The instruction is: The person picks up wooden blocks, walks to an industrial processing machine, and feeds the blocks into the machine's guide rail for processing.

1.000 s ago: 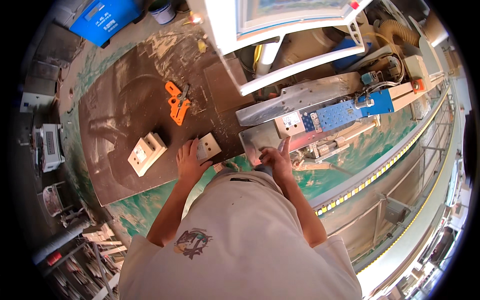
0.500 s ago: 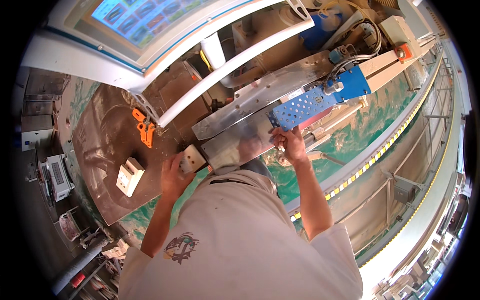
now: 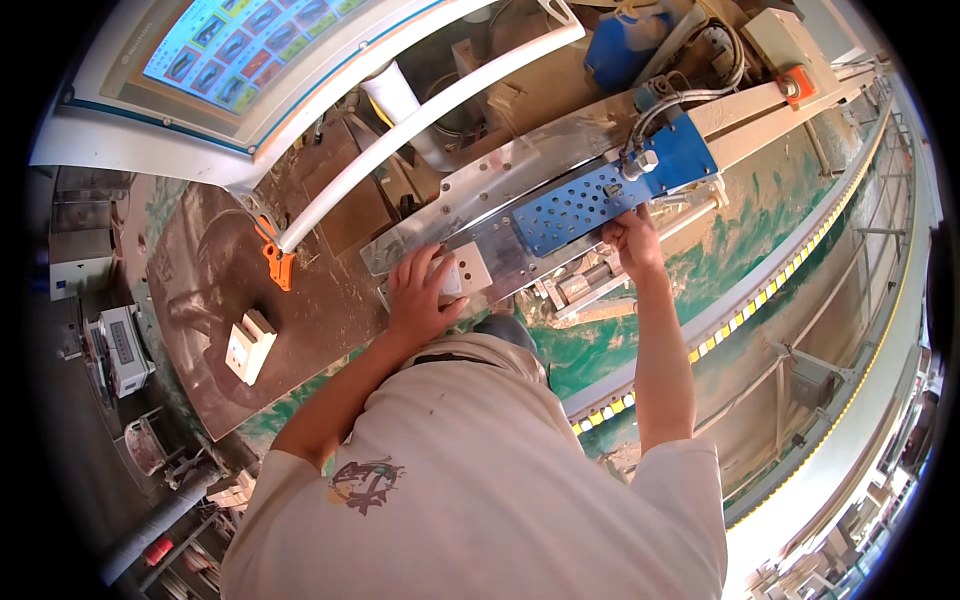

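Note:
My left hand [image 3: 415, 296] lies on a pale wooden block [image 3: 477, 265] with dark holes in its face, the fingers bent over the block's left part. The block rests on a shiny metal bed [image 3: 500, 236], a little left of a blue perforated guard [image 3: 570, 215]. Close against the guard's lower edge is my right hand [image 3: 636, 245], its fingers curled closed. Whatever those fingers may hold is hidden. On the brown board to the left stand more pale wooden pieces with holes [image 3: 249, 346], close together.
A screen panel [image 3: 240, 60] with a white bar handle [image 3: 430, 115] overhangs the upper left. An orange clamp-like part [image 3: 277, 258] sits on the brown board [image 3: 200, 290]. Cables [image 3: 690, 95] run above the guard. A rail with yellow marks [image 3: 740, 318] curves along the right.
My left hand has moved right and up, bringing the wooden block onto the metal bed. My right hand has shifted right and up along the blue guard's lower edge.

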Tool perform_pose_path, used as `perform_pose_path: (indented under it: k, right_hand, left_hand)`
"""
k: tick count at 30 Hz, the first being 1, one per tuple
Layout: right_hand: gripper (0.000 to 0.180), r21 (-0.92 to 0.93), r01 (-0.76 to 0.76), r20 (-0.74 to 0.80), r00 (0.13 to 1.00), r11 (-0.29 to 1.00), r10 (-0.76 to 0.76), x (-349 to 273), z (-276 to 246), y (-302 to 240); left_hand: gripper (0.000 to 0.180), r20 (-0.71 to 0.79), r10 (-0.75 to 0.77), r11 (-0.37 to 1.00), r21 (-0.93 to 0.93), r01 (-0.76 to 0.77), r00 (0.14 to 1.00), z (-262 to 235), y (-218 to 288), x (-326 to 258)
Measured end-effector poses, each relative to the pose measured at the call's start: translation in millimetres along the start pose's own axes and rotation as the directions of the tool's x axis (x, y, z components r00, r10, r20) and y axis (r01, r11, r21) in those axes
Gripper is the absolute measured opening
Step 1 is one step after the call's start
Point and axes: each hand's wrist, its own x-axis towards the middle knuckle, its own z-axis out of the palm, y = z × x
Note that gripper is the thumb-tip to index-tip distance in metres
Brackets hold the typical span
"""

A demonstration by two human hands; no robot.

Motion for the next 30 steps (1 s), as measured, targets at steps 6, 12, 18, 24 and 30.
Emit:
perform_pose_path:
  k: [6, 12, 18, 24, 30]
  right_hand:
    - [0.058, 0.05, 0.074, -0.194, 0.979, 0.996, -0.062, -55.8, 32.2, 44.8]
    - [0.051, -0.157, -0.197, 0.084, 0.974, 0.968, 0.212, -138.0, 107.6, 126.5]
    - [0.094, -0.206, -0.311, 0.308, 0.879, 0.928, 0.363, -174.2, 165.8, 153.4]
    - [0.104, -0.119, -0.305, 0.276, 0.904, 0.945, 0.327, -182.1, 207.8, 172.6]
    - [0.105, -0.119, -0.232, 0.229, 0.94, 0.965, 0.254, -186.4, 222.1, 180.9]
  left_hand:
    - [0.081, -0.096, -0.017, 1.0, -0.012, 0.016, 0.995, 16.3, -5.2, 23.8]
    - [0.081, -0.19, -0.017, 0.995, -0.095, -0.001, 0.982, 20.6, -6.7, 25.6]
    - [0.061, -0.253, -0.229, 0.96, -0.22, 0.175, 0.94, -53.4, -68.7, -38.7]
    - [0.066, -0.41, -0.522, 0.824, -0.014, 0.567, 0.748, -151.4, -207.2, -194.0]
    - [0.087, -0.039, -0.669, 0.738, 0.078, 0.67, 0.742, -228.2, -269.1, -304.0]
